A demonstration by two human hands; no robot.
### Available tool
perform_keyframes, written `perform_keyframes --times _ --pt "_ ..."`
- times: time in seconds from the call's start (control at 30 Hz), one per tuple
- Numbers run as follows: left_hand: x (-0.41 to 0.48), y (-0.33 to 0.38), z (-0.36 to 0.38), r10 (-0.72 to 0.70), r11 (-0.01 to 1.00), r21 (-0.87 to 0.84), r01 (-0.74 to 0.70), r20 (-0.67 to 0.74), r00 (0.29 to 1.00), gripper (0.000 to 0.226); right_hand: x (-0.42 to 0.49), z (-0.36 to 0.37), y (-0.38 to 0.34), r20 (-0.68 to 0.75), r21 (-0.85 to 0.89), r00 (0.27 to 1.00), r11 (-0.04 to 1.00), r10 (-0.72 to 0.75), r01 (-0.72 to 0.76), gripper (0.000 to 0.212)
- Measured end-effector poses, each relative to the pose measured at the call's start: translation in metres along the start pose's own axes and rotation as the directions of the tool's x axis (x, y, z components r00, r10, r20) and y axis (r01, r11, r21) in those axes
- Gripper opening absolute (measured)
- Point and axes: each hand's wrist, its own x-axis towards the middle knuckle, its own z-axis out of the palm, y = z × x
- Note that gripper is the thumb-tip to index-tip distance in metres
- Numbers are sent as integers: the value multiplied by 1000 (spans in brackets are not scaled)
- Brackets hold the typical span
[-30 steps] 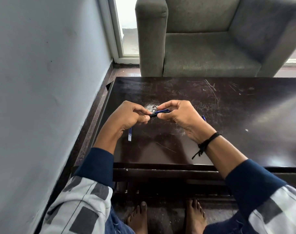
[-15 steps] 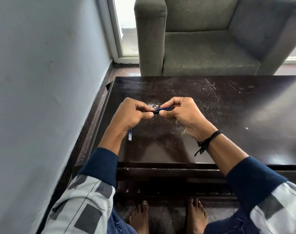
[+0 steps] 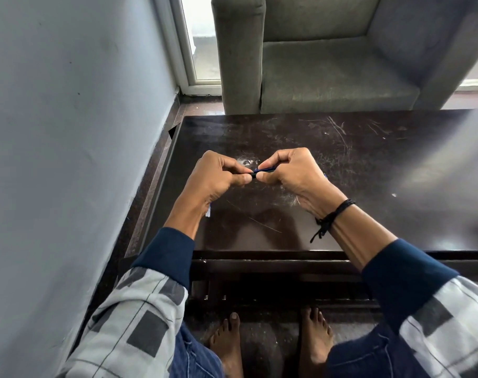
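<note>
Head view, left hand (image 3: 215, 177), right hand (image 3: 293, 174) nearer together, less blue pen (image 3: 264, 169) showing

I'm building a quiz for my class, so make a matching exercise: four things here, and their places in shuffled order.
Things: 1 thin blue pen; 2 black cord bracelet; 3 grey fabric armchair; 4 bare feet.
Places: A on the right wrist; B beyond the dark wooden table; C pinched between left hand and right hand; D on the floor below the table.
Pairs: 1-C; 2-A; 3-B; 4-D.
</note>
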Motion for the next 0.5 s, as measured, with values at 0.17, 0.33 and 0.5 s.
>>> perform_keyframes --times 0.17,0.33,0.5 --pt "3 -1 7 42 999 30 -42 -2 999 18 1 -1 2 20 26 1000 1000 7 -8 17" --pt "6 2 0 96 994 56 -96 0 995 19 8 -8 -3 76 34 997 999 -11 9 15" --pt "6 -1 -8 88 993 87 -86 -17 996 19 15 -20 -1 52 -37 998 999 -35 37 12"
